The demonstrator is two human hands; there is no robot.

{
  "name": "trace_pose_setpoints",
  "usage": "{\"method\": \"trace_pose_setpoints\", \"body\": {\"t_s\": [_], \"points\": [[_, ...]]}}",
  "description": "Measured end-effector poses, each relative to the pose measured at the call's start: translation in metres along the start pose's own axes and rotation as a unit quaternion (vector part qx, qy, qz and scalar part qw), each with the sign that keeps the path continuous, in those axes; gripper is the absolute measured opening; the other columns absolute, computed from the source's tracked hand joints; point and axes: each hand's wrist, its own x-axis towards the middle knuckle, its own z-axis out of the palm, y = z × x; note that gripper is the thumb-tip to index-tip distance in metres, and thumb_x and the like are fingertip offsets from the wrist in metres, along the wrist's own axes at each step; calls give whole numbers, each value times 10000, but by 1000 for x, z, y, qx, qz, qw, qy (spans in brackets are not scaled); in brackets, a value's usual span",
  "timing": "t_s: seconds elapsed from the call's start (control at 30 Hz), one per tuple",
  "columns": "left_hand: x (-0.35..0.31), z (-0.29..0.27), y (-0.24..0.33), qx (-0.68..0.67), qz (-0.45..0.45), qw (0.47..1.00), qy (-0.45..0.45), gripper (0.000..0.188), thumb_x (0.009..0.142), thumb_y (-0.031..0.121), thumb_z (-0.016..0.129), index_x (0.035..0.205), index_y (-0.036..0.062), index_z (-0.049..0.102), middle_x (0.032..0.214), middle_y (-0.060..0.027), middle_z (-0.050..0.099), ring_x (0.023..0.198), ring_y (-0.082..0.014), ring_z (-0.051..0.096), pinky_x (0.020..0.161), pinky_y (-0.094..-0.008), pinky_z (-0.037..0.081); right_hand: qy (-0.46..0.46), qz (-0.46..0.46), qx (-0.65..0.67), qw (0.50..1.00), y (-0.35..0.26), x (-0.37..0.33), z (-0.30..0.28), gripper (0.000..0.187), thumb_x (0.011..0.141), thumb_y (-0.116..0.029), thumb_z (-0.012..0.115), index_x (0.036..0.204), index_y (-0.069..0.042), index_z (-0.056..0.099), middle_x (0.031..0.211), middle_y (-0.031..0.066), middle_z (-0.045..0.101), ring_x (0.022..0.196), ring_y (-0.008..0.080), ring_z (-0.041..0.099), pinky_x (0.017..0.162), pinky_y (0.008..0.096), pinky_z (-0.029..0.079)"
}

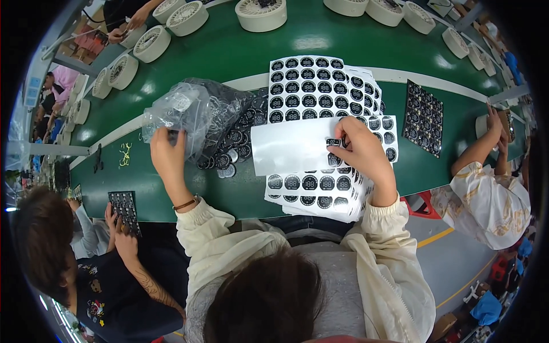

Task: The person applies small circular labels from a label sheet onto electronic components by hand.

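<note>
My right hand [366, 150] pinches a small black round sticker [333, 142] over a sticker sheet [286, 150], whose left part is bare white backing and whose right part still carries dark round stickers. Under it lies a stack of similar sheets [307, 74] printed with rows of black display labels. At the left, my left hand [167, 157] has its thumb and fingers closed on the edge of a clear plastic bag [186, 111]; the fingertips are partly behind the film. Several loose black discs [235, 140] spill out between the bag and the sheets.
A black circuit-board panel [423, 117] lies right of the sheets on the green table [246, 197]. Cream round fan-like housings [261, 14] line the far side. Yellow bits [124, 154] lie at left. A co-worker at left holds a dark panel [124, 211]; another person works at right.
</note>
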Motion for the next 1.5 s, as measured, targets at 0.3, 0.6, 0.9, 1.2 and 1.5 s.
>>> {"method": "trace_pose_setpoints", "body": {"t_s": [0.3,0.6,0.9,1.2,1.5], "points": [[3,10,3,125,-21,987,-94,251,729,216,671,840,0,607,835,-144,581,829,-344,572,713,-424,469,124,-9,152,981,16,-13,22,165,715,28,671,808,-34,550,749,0,525,648,80,477,593,202,403],[5,6,15,152,-49,981,-109,222,751,196,647,805,-15,605,865,-156,595,811,-351,589,692,-414,471,136,-11,222,966,22,-14,23,146,721,28,673,786,-42,563,741,-22,537,651,57,470,592,194,391],[-21,1,23,-81,-13,989,126,122,807,76,603,878,-23,601,852,-136,612,775,-301,591,732,-351,454,137,-12,229,964,20,-15,23,150,716,28,683,800,-36,577,745,-21,546,652,53,474,585,189,387],[-27,-2,36,-172,-105,971,127,103,837,43,585,914,-23,602,859,-112,643,722,-192,625,673,-286,491,132,-8,238,962,18,-14,25,145,721,29,682,805,-33,581,752,-22,548,659,45,476,589,185,384],[-59,-19,102,-305,-64,925,219,144,794,-24,622,936,-39,612,883,-96,650,746,-143,626,659,-258,506,130,4,285,950,24,-13,21,151,728,37,679,822,-30,581,775,-25,558,668,47,492,611,183,399]]}}
